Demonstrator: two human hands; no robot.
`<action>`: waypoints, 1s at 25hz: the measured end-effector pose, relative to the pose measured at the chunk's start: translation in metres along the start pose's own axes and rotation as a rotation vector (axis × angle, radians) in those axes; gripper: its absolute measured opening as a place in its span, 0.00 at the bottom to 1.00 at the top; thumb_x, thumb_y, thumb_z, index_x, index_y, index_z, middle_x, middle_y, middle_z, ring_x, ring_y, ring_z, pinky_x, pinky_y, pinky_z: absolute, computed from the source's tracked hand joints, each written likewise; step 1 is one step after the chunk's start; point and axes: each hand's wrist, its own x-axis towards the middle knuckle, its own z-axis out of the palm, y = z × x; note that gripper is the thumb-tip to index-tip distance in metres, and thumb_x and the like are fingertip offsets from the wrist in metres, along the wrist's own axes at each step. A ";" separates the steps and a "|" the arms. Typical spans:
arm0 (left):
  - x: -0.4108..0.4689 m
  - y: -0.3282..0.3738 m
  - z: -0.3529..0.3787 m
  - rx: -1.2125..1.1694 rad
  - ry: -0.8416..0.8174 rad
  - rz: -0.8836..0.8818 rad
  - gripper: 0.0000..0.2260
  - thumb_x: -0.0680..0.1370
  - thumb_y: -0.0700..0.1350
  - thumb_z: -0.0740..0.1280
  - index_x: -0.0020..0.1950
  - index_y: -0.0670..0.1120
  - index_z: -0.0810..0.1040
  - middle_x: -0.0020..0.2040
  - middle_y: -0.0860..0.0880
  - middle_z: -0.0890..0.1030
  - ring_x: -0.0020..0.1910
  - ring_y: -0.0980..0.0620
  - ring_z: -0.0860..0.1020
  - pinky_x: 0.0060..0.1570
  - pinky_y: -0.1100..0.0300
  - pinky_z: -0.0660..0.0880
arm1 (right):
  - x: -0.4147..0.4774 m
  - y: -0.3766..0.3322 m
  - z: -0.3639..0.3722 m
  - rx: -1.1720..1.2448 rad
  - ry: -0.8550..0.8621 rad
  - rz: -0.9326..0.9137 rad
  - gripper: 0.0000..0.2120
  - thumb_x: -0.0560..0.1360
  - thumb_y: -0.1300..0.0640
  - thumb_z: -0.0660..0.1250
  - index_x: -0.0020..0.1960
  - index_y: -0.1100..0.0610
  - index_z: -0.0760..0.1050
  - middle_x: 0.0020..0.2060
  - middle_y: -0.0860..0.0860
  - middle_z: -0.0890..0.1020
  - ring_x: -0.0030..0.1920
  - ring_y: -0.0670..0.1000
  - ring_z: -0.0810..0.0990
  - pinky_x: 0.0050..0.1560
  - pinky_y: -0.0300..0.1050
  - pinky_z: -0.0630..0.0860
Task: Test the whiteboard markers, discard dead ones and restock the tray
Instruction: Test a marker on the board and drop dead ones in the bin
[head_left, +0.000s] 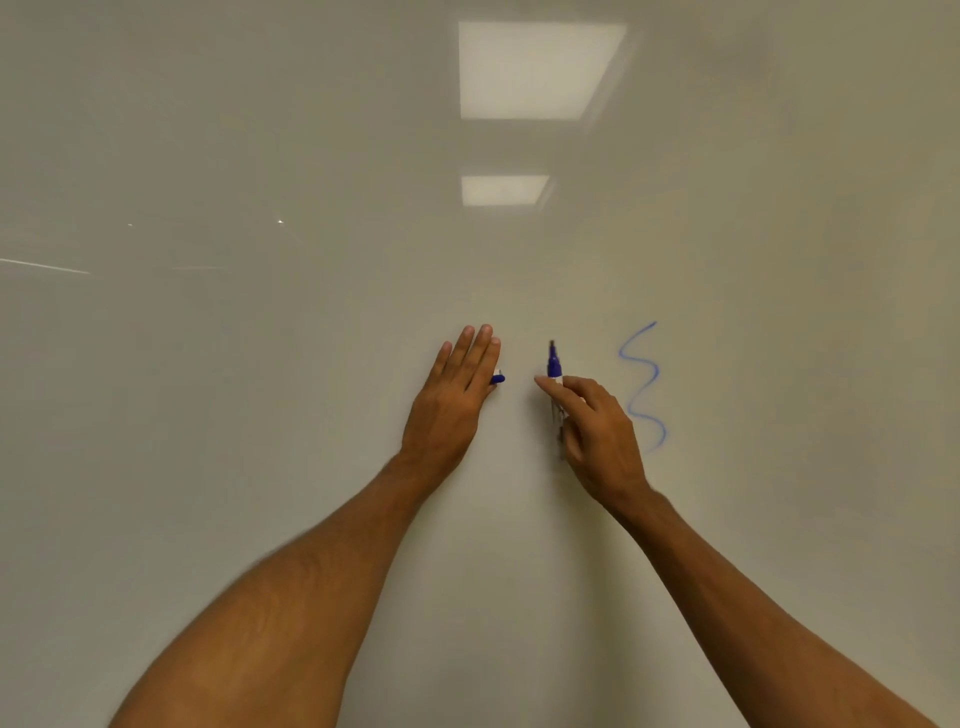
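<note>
Against whiteboard | right hand: fingers pinch blue marker, tip up | left hand: fingers straight, cap peeking beneath

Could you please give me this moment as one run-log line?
right hand grips uncapped blue marker, tip up | left hand fingers straight, blue cap at its edge | blue squiggle on whiteboard
</note>
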 end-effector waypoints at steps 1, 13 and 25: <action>-0.001 -0.002 0.003 0.004 0.018 0.010 0.20 0.82 0.42 0.57 0.72 0.37 0.65 0.73 0.40 0.67 0.73 0.42 0.63 0.73 0.51 0.57 | 0.003 0.005 -0.001 -0.020 0.029 -0.014 0.24 0.73 0.66 0.53 0.66 0.57 0.73 0.52 0.55 0.79 0.50 0.53 0.76 0.50 0.44 0.74; -0.004 -0.001 0.006 0.031 0.083 0.016 0.19 0.83 0.43 0.55 0.73 0.38 0.65 0.73 0.41 0.67 0.73 0.44 0.63 0.73 0.51 0.59 | 0.014 0.008 0.001 0.178 0.291 0.349 0.19 0.77 0.46 0.58 0.60 0.56 0.73 0.41 0.47 0.78 0.40 0.50 0.78 0.46 0.57 0.76; -0.003 -0.001 0.007 0.061 0.105 0.018 0.19 0.83 0.42 0.58 0.72 0.38 0.66 0.72 0.41 0.67 0.72 0.44 0.65 0.71 0.50 0.63 | -0.040 0.007 0.002 0.123 0.305 0.312 0.10 0.75 0.54 0.60 0.52 0.58 0.75 0.36 0.51 0.79 0.35 0.51 0.76 0.40 0.54 0.72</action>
